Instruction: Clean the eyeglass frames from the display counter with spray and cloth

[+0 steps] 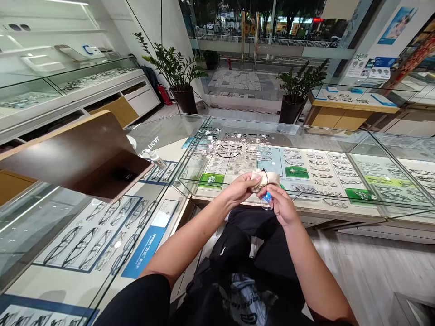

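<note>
In front of my lap, at the edge of the glass counter, both my hands meet over a pair of eyeglasses (267,197). One lens shows a bright blue glint, and a thin dark part of the frame crosses above it. My left hand (242,188) is closed on a cream cloth (273,178) bunched around the upper part of the glasses. My right hand (282,206) pinches the glasses near the blue-glinting lens, its fingertips close to the cloth. Fingers and cloth hide much of the frame.
Under the glass showcase (326,131) lie rows of eyeglasses and green cards. At left, a brown tilted panel (74,154) stands on the counter, with a small white bottle (157,160) beside it. Two potted plants (185,97) stand beyond, near the glass doors.
</note>
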`<control>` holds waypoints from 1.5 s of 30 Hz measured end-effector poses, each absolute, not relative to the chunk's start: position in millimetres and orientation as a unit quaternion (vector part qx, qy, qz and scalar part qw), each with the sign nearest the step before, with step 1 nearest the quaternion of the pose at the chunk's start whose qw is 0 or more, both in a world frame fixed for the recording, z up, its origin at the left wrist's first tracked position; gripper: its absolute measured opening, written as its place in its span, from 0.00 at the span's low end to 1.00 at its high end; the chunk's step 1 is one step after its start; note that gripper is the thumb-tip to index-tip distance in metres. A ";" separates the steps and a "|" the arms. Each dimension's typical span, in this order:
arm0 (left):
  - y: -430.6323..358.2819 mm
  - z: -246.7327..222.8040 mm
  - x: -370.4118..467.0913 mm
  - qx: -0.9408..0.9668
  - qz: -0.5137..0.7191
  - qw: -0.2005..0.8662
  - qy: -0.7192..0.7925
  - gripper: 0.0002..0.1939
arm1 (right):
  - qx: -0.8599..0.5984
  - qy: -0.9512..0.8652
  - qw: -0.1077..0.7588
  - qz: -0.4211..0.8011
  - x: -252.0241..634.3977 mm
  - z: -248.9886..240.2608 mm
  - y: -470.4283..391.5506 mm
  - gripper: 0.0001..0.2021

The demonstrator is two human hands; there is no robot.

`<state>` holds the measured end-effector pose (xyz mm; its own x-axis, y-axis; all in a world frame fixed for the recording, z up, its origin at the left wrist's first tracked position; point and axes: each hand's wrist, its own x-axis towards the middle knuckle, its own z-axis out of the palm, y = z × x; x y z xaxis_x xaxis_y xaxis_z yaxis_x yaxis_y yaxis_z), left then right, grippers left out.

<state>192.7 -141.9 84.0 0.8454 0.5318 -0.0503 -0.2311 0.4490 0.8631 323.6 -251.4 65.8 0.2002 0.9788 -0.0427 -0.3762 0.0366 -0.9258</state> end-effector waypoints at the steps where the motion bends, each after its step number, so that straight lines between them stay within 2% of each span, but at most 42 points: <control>1: -141.6 83.7 191.9 0.473 0.221 0.840 0.150 0.22 | -0.441 -0.338 0.632 0.540 324.7 66.0 -251.4 0.13; 5: -142.8 78.7 193.6 0.484 0.220 0.832 0.161 0.22 | -0.426 -0.352 0.629 0.547 323.2 61.6 -249.1 0.14; 13: -151.1 78.1 200.4 0.482 0.295 0.775 0.284 0.30 | -0.405 -0.369 0.621 0.561 307.5 51.3 -246.5 0.15; 16: -148.9 76.4 199.7 0.461 0.283 0.797 0.269 0.31 | -0.393 -0.342 0.646 0.558 306.6 52.1 -245.7 0.12; 20: -143.2 71.6 194.3 0.412 0.295 0.832 0.223 0.27 | -0.372 -0.329 0.651 0.574 314.7 54.9 -246.8 0.11; 25: -125.9 69.0 170.6 0.370 0.344 0.813 0.290 0.17 | -0.411 -0.395 0.622 0.537 343.4 65.8 -255.8 0.12; 27: -114.2 70.6 156.6 0.384 0.324 0.804 0.320 0.18 | -0.447 -0.481 0.572 0.491 359.5 78.0 -260.1 0.13; 30: -97.0 77.6 138.9 0.426 0.223 0.803 0.352 0.23 | -0.499 -0.635 0.444 0.387 378.0 102.9 -263.4 0.15; 34: -85.5 94.9 133.2 0.468 0.093 0.812 0.337 0.23 | -0.524 -0.801 0.243 0.155 379.9 128.9 -259.5 0.15; 38: -84.7 110.3 142.0 0.504 -0.023 0.811 0.297 0.24 | -0.471 -0.877 0.062 -0.067 368.1 138.4 -251.7 0.11; 42: -90.3 113.4 150.8 0.546 -0.115 0.774 0.299 0.22 | -0.410 -0.896 -0.004 -0.172 360.2 146.5 -245.6 0.10; 45: -100.2 109.4 155.7 0.527 -0.105 0.800 0.266 0.20 | -0.394 -0.894 -0.002 -0.213 359.1 152.4 -244.1 0.12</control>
